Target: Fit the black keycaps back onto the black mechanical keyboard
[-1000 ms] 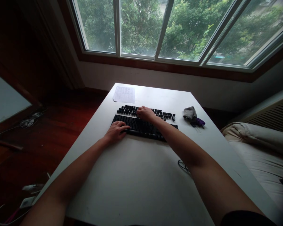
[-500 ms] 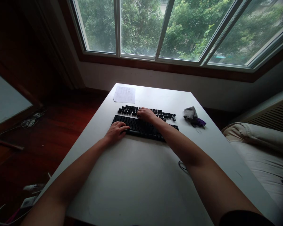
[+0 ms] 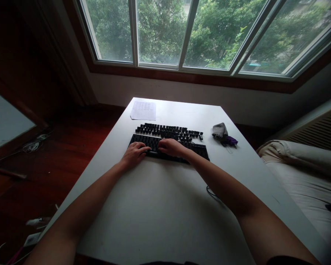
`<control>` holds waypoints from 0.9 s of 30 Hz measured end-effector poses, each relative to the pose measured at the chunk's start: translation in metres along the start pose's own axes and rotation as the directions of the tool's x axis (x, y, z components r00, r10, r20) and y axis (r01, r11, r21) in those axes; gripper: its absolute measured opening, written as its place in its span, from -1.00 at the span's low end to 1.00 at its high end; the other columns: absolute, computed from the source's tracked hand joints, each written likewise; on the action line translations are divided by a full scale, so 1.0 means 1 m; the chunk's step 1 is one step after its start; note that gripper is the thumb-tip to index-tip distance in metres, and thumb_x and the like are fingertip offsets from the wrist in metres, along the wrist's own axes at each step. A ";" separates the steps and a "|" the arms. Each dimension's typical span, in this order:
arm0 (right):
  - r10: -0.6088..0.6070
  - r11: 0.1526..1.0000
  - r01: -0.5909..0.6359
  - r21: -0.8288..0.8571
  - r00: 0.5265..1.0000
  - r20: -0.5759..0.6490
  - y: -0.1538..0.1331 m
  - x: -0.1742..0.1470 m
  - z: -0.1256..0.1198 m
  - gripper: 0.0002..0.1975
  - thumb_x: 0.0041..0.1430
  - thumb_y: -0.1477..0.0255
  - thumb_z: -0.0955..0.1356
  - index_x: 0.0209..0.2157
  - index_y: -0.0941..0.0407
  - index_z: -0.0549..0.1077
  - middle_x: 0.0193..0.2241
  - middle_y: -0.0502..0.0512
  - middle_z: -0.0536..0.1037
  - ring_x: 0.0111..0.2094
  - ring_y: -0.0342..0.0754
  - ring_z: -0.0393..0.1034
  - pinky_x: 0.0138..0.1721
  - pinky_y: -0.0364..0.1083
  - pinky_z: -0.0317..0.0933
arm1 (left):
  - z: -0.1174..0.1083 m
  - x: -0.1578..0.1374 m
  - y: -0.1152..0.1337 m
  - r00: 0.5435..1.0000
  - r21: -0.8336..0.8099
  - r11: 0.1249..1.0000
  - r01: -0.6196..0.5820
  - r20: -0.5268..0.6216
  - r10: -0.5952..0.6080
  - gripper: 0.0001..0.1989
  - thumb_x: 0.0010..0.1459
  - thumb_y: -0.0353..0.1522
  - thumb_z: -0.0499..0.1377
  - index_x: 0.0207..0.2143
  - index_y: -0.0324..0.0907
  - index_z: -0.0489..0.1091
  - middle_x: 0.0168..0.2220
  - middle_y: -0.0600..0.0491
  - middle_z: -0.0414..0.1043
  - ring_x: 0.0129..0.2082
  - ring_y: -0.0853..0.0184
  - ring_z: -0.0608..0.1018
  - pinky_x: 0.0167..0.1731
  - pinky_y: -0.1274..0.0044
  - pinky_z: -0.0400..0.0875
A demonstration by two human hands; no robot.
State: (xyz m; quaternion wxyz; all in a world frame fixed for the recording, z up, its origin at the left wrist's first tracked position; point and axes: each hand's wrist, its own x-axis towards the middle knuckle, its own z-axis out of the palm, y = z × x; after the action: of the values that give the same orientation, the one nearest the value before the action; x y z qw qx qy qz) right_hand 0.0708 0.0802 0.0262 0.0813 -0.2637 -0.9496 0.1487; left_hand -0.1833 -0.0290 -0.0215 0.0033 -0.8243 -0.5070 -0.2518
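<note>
Keyboard [image 3: 169,149] lies in the middle of the frame on the white surface [image 3: 160,209], its long axis running from left to right and a little down toward the right. Both hands rest on its near edge. The left hand [image 3: 134,154] covers the left end, fingers curled loosely over the frame – they pinch nothing. The right hand [image 3: 171,146] sits just beside it, nearer the centre, fingers bent down onto the board; whether they hold a small cap I cannot tell. Loose keycaps [image 3: 168,131] stand in rows directly behind the keyboard, higher in the frame – the right hand is nearer to them. A paper sheet [image 3: 143,110] lies further up, a grey cloth [image 3: 220,130] to the right.
</note>
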 end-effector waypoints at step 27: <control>0.131 0.991 -0.135 -0.022 0.984 -0.124 -0.022 0.001 -0.006 -0.77 0.28 0.24 0.32 -0.34 0.09 0.47 -0.33 0.08 0.54 -0.32 -0.06 0.38 -0.38 -0.15 0.04 | 0.001 0.001 0.000 1.000 -0.014 1.000 -0.004 -0.004 0.003 -0.60 0.29 -0.34 0.13 0.16 0.06 0.42 0.01 -0.02 0.39 0.01 0.16 0.40 0.08 0.23 0.32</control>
State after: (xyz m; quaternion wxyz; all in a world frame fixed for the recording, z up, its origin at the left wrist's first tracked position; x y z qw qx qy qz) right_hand 0.0612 0.0644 0.0385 0.1250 -0.3364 -0.9253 0.1228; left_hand -0.1826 -0.0275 -0.0224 -0.0011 -0.8248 -0.5038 -0.2569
